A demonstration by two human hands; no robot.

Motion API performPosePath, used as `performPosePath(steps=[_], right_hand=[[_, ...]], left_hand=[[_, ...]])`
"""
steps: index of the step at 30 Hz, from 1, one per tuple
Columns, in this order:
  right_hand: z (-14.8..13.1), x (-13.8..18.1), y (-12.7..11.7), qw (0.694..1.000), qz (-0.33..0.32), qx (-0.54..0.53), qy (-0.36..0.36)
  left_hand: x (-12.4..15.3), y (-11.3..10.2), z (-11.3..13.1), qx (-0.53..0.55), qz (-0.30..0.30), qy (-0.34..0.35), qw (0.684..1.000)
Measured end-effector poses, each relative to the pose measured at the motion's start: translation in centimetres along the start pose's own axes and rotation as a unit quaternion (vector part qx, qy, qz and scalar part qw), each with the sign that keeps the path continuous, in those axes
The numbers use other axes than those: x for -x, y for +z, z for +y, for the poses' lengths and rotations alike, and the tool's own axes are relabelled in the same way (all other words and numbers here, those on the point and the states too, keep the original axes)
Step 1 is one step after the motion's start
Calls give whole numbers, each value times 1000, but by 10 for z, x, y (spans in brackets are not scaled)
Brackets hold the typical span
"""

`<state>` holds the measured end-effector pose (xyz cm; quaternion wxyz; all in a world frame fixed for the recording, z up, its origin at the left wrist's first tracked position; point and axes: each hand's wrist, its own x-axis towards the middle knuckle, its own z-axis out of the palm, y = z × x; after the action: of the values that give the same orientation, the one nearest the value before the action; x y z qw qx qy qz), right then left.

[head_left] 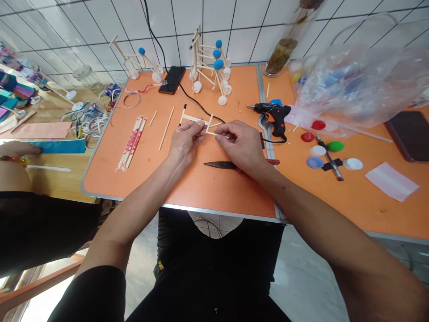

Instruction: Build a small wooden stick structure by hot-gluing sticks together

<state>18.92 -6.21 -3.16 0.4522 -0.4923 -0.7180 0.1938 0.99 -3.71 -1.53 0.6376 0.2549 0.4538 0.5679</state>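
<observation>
My left hand [185, 139] and my right hand [238, 144] meet over the orange table [147, 179], both pinching a small frame of thin wooden sticks [200, 122]. The left fingers grip its near left end, the right fingers pinch a stick at its near right. Scissors [221, 165] lie on the table just under my right hand. A black glue gun [275, 114] rests to the right of my hands.
Wrapped chopsticks [132, 142] and loose sticks [166, 121] lie at left. Stick models with blue balls [209, 62] and a phone [172, 79] stand at the back. Coloured bottle caps [321, 147], a plastic bag [355, 85] and another phone [407, 134] are right. Another person's arm [13, 154] is far left.
</observation>
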Motion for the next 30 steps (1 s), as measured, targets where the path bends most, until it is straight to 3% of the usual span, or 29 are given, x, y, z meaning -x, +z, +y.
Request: performPosePath(steps=[23, 30], right_hand=[[-2, 0, -1, 1000, 0, 6, 4], [-2, -1, -1, 1000, 0, 5, -2]], left_hand=[[-3, -2, -5, -23, 18, 22, 999], [-8, -6, -8, -14, -1, 37, 999]])
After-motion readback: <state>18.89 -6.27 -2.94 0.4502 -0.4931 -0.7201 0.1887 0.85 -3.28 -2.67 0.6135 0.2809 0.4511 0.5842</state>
